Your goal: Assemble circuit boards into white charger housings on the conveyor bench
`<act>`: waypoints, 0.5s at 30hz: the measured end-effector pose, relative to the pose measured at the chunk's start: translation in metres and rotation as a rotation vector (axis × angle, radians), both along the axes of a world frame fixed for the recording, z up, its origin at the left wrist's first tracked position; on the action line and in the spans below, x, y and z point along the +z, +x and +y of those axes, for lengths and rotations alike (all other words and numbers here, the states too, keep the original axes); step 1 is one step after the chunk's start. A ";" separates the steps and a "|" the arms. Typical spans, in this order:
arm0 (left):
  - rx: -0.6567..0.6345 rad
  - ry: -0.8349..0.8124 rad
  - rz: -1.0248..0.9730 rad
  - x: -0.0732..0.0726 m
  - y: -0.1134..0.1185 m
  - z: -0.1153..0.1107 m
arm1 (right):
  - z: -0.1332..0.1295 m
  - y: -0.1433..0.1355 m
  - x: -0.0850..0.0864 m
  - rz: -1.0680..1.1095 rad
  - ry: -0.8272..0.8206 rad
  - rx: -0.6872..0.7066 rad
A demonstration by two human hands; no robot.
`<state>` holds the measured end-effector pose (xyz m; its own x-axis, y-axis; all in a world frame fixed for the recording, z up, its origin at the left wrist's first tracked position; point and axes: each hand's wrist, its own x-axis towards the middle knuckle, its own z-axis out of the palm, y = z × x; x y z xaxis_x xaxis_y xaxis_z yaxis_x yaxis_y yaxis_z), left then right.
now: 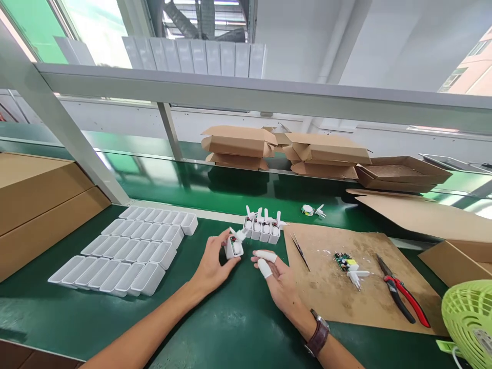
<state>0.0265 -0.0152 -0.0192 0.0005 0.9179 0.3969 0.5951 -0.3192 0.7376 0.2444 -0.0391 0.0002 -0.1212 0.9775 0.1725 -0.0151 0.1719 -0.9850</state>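
My left hand (217, 261) holds a small white case (234, 248) between thumb and fingers, with a circuit part and a white plug piece at its top. To its right, my right hand (274, 279) is apart from the case, fingers spread, white covers on the thumb and a finger; nothing is in it. Just behind stand several filled white cases (263, 230) in a row with plug pieces on top. Rows of open white cases (123, 251) lie at the left. A circuit board (343, 261) with a white plug piece (357, 277) rests on the brown cardboard sheet (326, 302).
Tweezers (300, 252) and red-black pliers (402, 291) lie on the cardboard. A green fan (469, 320) stands at the right front. Another board (307, 209) sits on the green surface behind. Cardboard boxes (238, 141) line the back; a large box (46, 205) is at left.
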 end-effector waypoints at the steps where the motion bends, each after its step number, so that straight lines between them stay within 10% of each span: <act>1: 0.044 -0.050 -0.059 0.000 -0.002 0.008 | 0.004 0.003 -0.003 -0.029 0.018 -0.088; 7: 0.045 -0.197 -0.242 -0.003 -0.006 0.062 | 0.037 0.033 -0.025 -0.109 -0.018 -0.414; 15: -0.010 -0.131 -0.296 -0.013 0.018 0.072 | 0.052 0.039 -0.031 -0.017 -0.112 -0.255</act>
